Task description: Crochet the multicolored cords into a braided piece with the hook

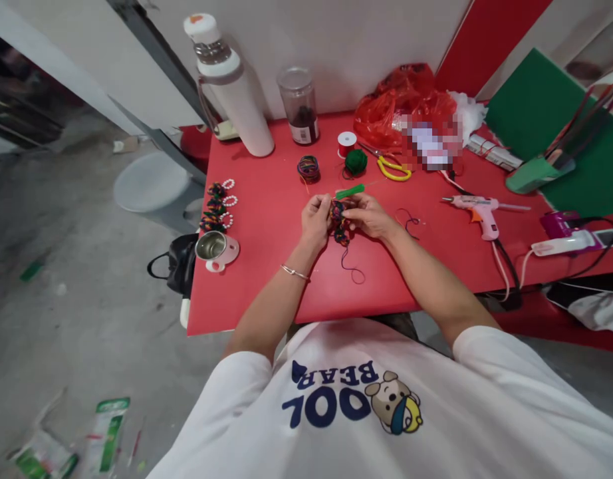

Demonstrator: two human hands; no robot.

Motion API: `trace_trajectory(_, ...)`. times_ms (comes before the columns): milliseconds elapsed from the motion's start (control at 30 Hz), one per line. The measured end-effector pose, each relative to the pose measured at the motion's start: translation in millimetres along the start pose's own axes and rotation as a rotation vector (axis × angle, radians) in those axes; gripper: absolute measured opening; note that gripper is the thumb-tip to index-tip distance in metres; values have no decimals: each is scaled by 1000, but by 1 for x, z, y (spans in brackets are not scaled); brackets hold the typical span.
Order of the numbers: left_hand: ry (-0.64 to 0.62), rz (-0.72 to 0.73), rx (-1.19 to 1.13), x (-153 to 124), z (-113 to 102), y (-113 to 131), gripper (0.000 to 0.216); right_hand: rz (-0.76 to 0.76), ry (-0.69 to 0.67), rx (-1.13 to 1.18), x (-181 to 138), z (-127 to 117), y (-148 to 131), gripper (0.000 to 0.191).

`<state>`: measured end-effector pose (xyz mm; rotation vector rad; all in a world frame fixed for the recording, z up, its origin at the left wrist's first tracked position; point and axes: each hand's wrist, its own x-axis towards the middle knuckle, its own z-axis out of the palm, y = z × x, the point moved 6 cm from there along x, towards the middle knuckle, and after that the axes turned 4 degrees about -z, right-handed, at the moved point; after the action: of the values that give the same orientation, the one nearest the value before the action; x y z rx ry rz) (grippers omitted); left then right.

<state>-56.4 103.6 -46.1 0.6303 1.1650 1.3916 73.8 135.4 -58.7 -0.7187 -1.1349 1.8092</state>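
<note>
My left hand (315, 219) and my right hand (365, 214) meet over the red table (266, 279), both pinched on a small multicoloured thread ornament (338, 223). A dark thread (353, 269) trails from it toward me and curls on the tabletop. A silver bangle sits on my left wrist. Just beyond my fingers lies a green strip (350, 192).
Behind stand a white flask (233, 90), a clear jar (300, 106), a coil of coloured thread (309, 167), a red spool (346, 142), green yarn (356, 161), yellow scissors (393, 168) and a red bag (403, 106). A glue gun (473, 208) lies right; a metal cup (213, 247) and finished ornaments (217, 206) left.
</note>
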Motion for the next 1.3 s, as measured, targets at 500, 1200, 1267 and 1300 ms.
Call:
trace_trajectory(500,-101,-165,-292,4,1,-7,41,-11,90,32,-6,-1,-1,45)
trace_trajectory(1200,-121,-273,-288,3,2,-11,44,-68,134,18,-7,0,1,49)
trace_trajectory(1267,-135,-263,-298,3,3,-11,43,-75,138,12,-7,0,0,47)
trace_trajectory(1300,-143,-258,-303,3,3,-11,43,-79,136,8,-7,0,0,47)
